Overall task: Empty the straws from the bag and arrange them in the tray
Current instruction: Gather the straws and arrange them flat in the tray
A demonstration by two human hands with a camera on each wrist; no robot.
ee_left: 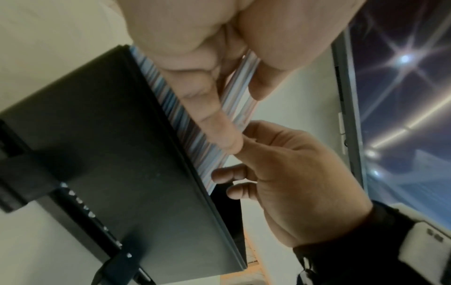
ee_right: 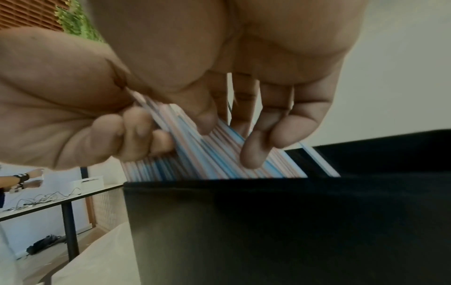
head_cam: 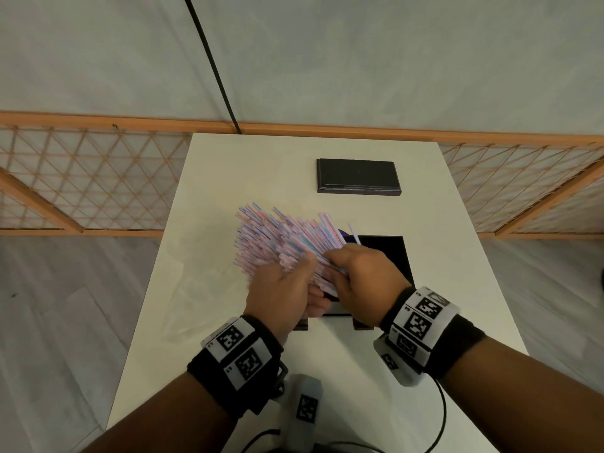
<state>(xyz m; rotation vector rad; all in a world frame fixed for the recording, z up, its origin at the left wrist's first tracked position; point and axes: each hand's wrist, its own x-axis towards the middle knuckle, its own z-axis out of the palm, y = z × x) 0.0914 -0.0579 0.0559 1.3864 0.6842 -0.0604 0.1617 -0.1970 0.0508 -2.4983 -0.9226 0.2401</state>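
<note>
A thick bundle of pink and blue striped straws (head_cam: 284, 237) fans out toward the far left over the black tray (head_cam: 392, 256). My left hand (head_cam: 304, 266) grips the bundle's near end from the left, fingers curled round it. From the right, my right hand (head_cam: 336, 259) pinches the same end. In the left wrist view the left hand (ee_left: 244, 115) wraps the straws (ee_left: 185, 119) beside the tray wall (ee_left: 109, 154). The right wrist view shows my right hand (ee_right: 229, 142) on the straws (ee_right: 219, 165) above the tray (ee_right: 268, 221). A clear bag (head_cam: 189, 302) lies flat on the table, left of my hands.
A second black rectangular tray or lid (head_cam: 358, 176) lies at the back of the white table (head_cam: 457, 289). One loose straw (head_cam: 354, 235) leans over the tray's far edge. A wooden lattice rail (head_cam: 98, 178) runs behind the table. Cables trail from my wrists.
</note>
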